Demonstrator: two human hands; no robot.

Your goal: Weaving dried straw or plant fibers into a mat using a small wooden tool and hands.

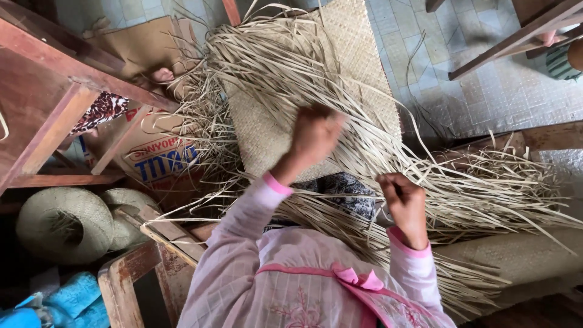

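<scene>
A partly woven straw mat (358,54) lies in front of me, with long loose pale strips (486,200) fanning out from its edges to the right and left. My left hand (313,136) is raised over the mat's near edge, blurred, its fingers closed around some strips. My right hand (404,203) is lower and to the right, fist closed on a bunch of strips near my lap. I wear pink sleeves and a pink garment with a bow.
A wooden furniture frame (54,115) stands at the left, with a printed cardboard box (155,155) beneath it. Two woven hats (64,225) and a blue cloth (73,297) lie at lower left. Tiled floor (486,91) and wooden legs (516,36) are at upper right.
</scene>
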